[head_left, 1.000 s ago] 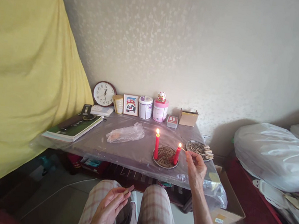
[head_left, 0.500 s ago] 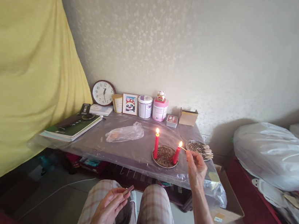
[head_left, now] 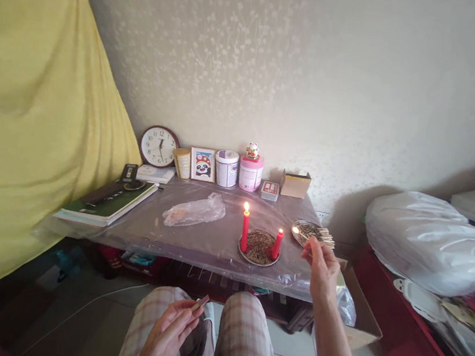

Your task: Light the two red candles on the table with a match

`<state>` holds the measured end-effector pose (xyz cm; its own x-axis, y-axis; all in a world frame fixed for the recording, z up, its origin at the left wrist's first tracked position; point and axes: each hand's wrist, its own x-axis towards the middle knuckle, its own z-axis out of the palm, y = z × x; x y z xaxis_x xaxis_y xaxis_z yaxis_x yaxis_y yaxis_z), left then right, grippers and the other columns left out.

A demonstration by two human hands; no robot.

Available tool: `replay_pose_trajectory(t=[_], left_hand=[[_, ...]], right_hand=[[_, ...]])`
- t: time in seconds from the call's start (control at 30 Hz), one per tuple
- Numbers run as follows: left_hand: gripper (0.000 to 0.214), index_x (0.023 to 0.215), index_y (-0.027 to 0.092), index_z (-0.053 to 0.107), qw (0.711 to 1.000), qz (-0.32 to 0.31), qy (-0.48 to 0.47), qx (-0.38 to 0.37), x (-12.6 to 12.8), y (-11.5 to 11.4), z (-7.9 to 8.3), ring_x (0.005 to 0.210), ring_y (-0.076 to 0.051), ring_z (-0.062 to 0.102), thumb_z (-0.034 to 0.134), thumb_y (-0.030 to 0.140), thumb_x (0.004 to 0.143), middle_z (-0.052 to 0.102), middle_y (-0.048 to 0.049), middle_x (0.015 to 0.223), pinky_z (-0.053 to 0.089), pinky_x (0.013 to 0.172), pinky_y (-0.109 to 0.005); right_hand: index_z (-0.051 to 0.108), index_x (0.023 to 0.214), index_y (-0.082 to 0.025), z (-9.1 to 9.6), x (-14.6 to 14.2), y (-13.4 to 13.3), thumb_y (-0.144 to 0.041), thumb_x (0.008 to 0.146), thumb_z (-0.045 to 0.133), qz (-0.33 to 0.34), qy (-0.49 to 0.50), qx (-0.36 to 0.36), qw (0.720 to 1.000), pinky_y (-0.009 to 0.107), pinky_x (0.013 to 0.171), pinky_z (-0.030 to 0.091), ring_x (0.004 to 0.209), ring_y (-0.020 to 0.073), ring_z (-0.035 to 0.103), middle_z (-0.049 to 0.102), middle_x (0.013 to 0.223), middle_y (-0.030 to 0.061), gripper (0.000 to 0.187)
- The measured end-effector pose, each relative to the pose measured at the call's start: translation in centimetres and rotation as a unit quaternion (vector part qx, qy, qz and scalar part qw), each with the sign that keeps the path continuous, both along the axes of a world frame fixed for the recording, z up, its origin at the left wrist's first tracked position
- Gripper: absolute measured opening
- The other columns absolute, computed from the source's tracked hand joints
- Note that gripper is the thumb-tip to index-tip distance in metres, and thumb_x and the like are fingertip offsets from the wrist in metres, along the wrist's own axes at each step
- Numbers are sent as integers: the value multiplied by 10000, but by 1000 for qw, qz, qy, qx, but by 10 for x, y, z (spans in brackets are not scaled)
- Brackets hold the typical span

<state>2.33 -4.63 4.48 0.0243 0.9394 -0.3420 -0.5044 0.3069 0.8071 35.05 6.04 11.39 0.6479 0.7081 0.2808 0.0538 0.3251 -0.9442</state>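
Two red candles stand lit on a round patterned plate [head_left: 258,254] near the table's front edge: a tall candle [head_left: 245,230] on the left and a short candle [head_left: 276,244] on the right. My right hand [head_left: 320,265] pinches a burning match [head_left: 299,232], its flame to the right of the short candle and over a small dish [head_left: 307,232] piled with spent matches. My left hand [head_left: 172,324] is low over my lap, fingers closed on a small matchbox [head_left: 200,303].
The low table [head_left: 195,234] is covered in clear plastic. On it lie a crumpled plastic bag [head_left: 193,209], books at left, and a clock [head_left: 159,146], tins, a framed picture and small boxes along the wall. A yellow curtain hangs left. Bagged bundles and a cardboard box sit right.
My right hand drew the burning match away from the short candle toward the dish of matches. The short candle burns on its own. The view shifted slightly right.
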Motion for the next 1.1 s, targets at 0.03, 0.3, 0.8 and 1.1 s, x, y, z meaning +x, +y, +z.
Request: replay_pose_trajectory(t=[0.03,0.3,0.8,1.1], left_hand=[[437,957,184,802,1000,0,0,-3,0,0,0,1225,-332,689,919,504,683,806,-158,1200,498,1119,-429],[437,933,188,820,1000,-1,-7,-8,3,3,-4,1165,-314,717,936,500,649,822,-144,1177,544,1056,-390],[416,933,201,841,1000,-30,-8,-3,2,6,-13,1136,-284,723,938,500,662,836,-114,1105,567,1000,-341],[447,964,190,833,999,-47,5,-3,6,11,-15,1192,-313,704,933,507,665,817,-140,1188,548,1054,-389]], right_hand=[[634,637,-222,6,6,-3,-666,679,803,10,9,8,1000,297,532,484,549,139,530,618,631,-1,477],[684,700,-238,43,69,-30,-521,596,889,3,-35,27,999,300,557,477,624,152,550,645,734,7,365],[673,684,-253,29,111,-33,-605,606,820,-4,-50,-10,999,329,575,486,616,169,559,653,709,6,389],[776,696,-199,0,130,-19,-459,528,884,-24,-83,-135,987,292,605,499,629,184,629,691,609,11,328]])
